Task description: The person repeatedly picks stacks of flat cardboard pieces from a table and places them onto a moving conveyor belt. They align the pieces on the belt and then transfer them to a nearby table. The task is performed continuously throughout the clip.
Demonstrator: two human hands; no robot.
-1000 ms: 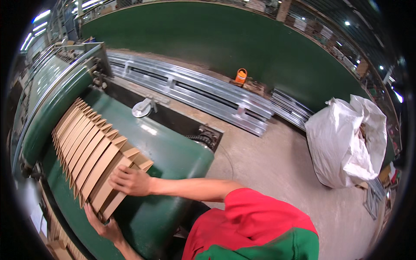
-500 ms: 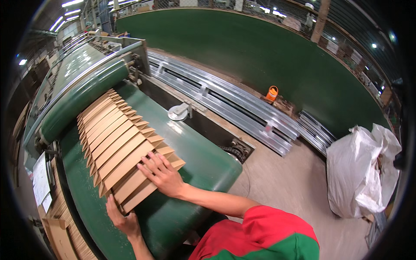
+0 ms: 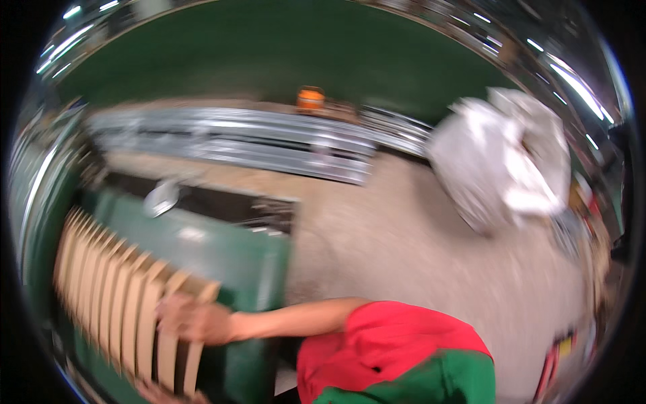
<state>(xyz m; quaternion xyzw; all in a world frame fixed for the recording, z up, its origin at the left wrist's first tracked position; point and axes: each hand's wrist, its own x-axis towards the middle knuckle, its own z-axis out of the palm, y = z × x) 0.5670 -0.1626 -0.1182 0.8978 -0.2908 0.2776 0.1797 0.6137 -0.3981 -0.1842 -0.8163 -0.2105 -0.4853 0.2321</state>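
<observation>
A row of overlapping folded brown cardboard cartons [image 3: 121,303] lies on a green conveyor belt [image 3: 222,259] at the lower left. My right hand [image 3: 195,319] is closed over the near end of the row, its fingers bent across the upper part of the last cartons, blurred by motion. My left hand [image 3: 161,393] shows only in part at the bottom edge, against the lower ends of those cartons. Its fingers are smeared, so their grip is unclear.
Beyond the belt, long metal channels [image 3: 229,138] lie along a green wall [image 3: 222,54]. An orange container [image 3: 310,98] stands behind them. A large white sack [image 3: 494,161] sits on the floor to the right. A round metal disc [image 3: 161,198] is at the belt's far edge.
The view has swung right, so belt and cartons now sit farther left. My right hand's spread fingers have bent over the cartons; my left hand is now mostly out of view.
</observation>
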